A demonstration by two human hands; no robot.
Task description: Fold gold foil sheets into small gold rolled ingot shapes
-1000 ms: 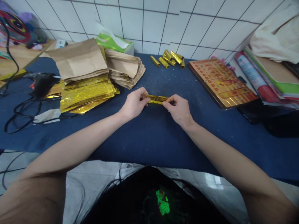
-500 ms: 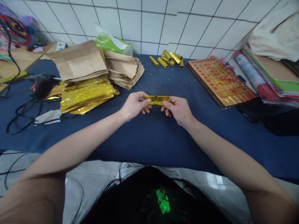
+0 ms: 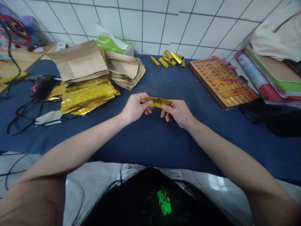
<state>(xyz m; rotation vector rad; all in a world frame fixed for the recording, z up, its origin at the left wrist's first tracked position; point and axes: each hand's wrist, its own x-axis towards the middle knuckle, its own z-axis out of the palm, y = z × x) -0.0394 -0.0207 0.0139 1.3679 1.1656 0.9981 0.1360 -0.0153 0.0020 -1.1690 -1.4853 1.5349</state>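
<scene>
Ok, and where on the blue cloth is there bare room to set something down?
The widest bare patch of blue cloth lies between the forearms, nearer the person than the left hand and right hand. A smaller, speckled one separates the hands from the gold rolls. Crowded: at left, paper stacks and a glue gun; at right, a patterned pack.

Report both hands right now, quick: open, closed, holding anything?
Left hand: closed, pinching one end of the gold foil piece.
Right hand: closed, pinching the other end of the same piece.
</scene>
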